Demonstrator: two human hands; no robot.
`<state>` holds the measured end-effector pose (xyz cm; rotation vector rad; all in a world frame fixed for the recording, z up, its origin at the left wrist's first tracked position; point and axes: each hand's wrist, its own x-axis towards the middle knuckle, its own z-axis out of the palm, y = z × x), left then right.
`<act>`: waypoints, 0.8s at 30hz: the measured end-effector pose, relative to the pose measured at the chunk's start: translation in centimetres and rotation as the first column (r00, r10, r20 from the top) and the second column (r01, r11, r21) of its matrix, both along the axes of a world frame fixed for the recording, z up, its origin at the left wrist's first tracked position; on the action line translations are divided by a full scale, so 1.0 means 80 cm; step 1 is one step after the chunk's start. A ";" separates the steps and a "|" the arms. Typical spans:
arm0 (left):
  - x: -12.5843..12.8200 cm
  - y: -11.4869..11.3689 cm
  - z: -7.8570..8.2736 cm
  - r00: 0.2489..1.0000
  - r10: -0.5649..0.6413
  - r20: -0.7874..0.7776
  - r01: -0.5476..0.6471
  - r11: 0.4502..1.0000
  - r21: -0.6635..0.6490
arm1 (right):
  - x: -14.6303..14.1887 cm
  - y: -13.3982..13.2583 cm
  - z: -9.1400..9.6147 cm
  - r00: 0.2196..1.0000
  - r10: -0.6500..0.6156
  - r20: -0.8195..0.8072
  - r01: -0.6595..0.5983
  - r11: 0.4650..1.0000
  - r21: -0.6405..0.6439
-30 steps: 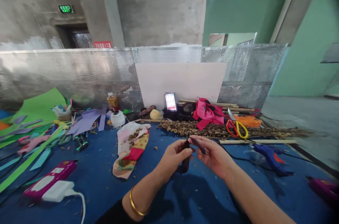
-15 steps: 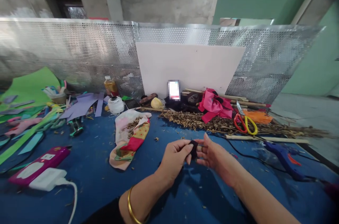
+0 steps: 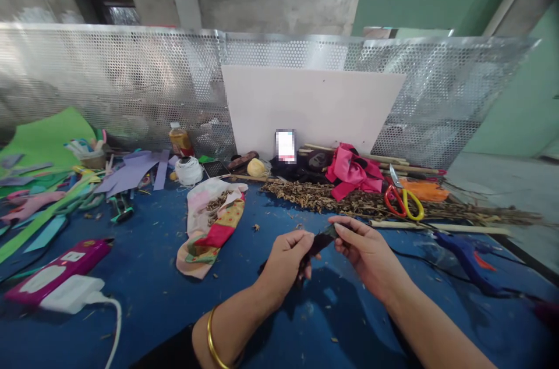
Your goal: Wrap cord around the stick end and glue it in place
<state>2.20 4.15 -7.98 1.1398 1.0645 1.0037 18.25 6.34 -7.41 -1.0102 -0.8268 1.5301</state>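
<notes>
A small piece of black cloth (image 3: 322,239) stretches between my two hands above the blue table. My left hand (image 3: 290,255), with a gold bangle at the wrist, pinches it between thumb and fingers, and some dark material hangs below that palm. On the other side, my right hand (image 3: 364,247) grips the cloth's upper right end between thumb and forefinger. To the left lies a patchwork fabric piece (image 3: 218,232) with dried plant bits on it. Behind my hands runs a bundle of dried stalks (image 3: 305,197).
Red-and-yellow scissors (image 3: 404,200) rest on the stalks, near pink fabric (image 3: 354,171). A blue glue gun (image 3: 469,261) with its cord lies at right. At left are a purple power strip (image 3: 61,270) with a white plug, white string (image 3: 188,171) and purple paper strips (image 3: 133,174).
My right hand has turned and closed, its thumb and forefinger now pinching the cloth's end. The black cloth is drawn out wider between both hands. My left hand keeps its pinch.
</notes>
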 end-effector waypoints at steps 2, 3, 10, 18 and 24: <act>0.001 0.000 0.001 1.000 0.015 0.017 -0.015 1.000 0.006 | -0.002 -0.003 0.001 0.996 0.014 0.093 -0.019 0.998 0.056; 0.001 0.000 0.001 1.000 0.014 0.022 -0.014 1.000 0.010 | -0.002 -0.005 0.002 0.988 0.020 0.150 -0.033 0.996 0.084; 0.002 -0.001 0.007 0.997 0.072 -0.038 -0.069 0.995 0.073 | 0.004 -0.002 0.006 0.948 -0.085 0.306 0.019 0.977 0.213; 0.002 -0.001 0.007 0.994 0.105 -0.021 -0.104 0.994 0.033 | 0.008 0.004 0.004 0.970 -0.105 0.221 0.067 0.983 0.173; 0.003 0.000 0.007 0.995 0.082 -0.059 -0.078 0.995 0.066 | 0.004 0.001 -0.002 0.996 0.089 0.026 -0.087 0.995 -0.058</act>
